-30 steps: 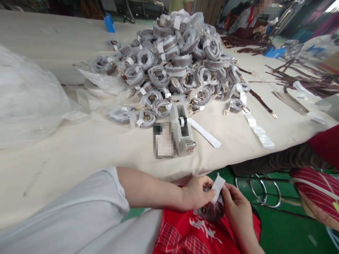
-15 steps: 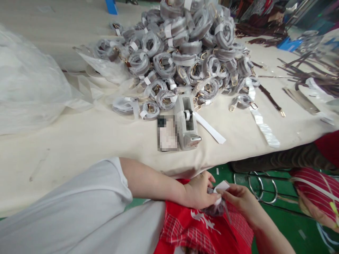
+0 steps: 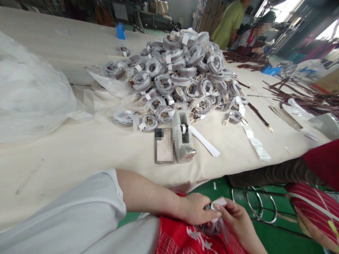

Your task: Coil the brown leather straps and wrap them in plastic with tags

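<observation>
Low in the view, over my lap, my left hand (image 3: 197, 211) curls round a coiled strap in clear wrap (image 3: 213, 225). My right hand (image 3: 235, 220) pinches a white paper label (image 3: 218, 203) against that coil from the right. Both hands touch the same bundle below the table's front edge. On the table (image 3: 79, 155) ahead stands a grey tape dispenser (image 3: 182, 137), with a big heap of wrapped coiled straps (image 3: 180, 74) behind it.
A crumpled clear plastic bag (image 3: 29, 95) lies at the left. White paper strips (image 3: 205, 141) and dark loose straps (image 3: 304, 95) lie to the right. A metal stool frame (image 3: 259, 203) stands on the green floor. Other people sit at the far end and at my right.
The white label has come down from upright to pressed on the coil. My hands stayed together over my lap while the view tilted down, then up again.
</observation>
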A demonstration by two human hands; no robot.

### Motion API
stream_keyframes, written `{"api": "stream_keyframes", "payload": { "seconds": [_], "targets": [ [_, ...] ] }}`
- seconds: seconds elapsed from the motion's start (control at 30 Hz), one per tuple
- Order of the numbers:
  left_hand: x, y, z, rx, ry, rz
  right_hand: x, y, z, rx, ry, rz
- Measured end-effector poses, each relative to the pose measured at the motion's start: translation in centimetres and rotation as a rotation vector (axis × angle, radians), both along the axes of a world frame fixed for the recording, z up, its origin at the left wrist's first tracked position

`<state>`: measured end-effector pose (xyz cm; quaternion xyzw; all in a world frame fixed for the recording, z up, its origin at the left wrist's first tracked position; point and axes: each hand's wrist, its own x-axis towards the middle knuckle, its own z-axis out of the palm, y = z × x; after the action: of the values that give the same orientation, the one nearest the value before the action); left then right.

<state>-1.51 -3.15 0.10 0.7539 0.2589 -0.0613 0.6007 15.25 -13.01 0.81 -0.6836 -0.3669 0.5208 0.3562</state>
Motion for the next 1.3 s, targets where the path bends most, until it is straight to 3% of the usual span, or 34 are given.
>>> {"api": "stream_keyframes", "payload": {
  "seconds": [0.13, 0.27, 0.33, 0.47, 0.6, 0.83, 1.03, 1.17, 1.23, 1.3],
  "targets": [
    [0.0, -0.5, -0.7, -0.094, 0.008, 0.034, 0.2, 0.2, -0.6, 0.000, 0.001, 0.048],
    [0.3, -1.3, -1.6, -0.450, 0.040, 0.234, 0.4, 0.7, -0.8, -0.026, 0.079, 0.018],
    [0.5, -1.4, -1.6, -0.525, 0.068, 0.290, 0.8, 1.1, -0.2, -0.071, 0.132, 0.049],
    [0.4, -1.2, -0.9, -0.579, 0.074, 0.303, 1.8, 1.8, 1.2, -0.175, 0.193, 0.183],
    [0.2, -0.8, -0.1, -0.624, 0.113, 0.303, 2.2, 2.2, 1.3, -0.221, 0.186, 0.270],
    [0.0, -1.0, -0.3, -0.695, 0.090, 0.282, 1.3, 3.0, 1.9, -0.286, 0.222, 0.319],
    [-0.4, -0.9, -0.5, -0.465, 0.075, 0.188, 1.7, 2.8, 1.8, -0.242, 0.071, 0.293],
    [-0.4, -1.1, -0.6, -0.472, 0.062, 0.180, 2.1, 2.5, 0.9, -0.284, 0.086, 0.337],
    [-0.2, -1.3, -0.8, -0.576, 0.035, 0.207, 1.8, 2.6, 0.9, -0.257, -0.045, 0.365],
    [0.1, -1.4, -1.2, -0.672, 0.000, 0.250, 1.3, 2.7, 1.5, -0.129, -0.342, 0.418]
  ]
}}
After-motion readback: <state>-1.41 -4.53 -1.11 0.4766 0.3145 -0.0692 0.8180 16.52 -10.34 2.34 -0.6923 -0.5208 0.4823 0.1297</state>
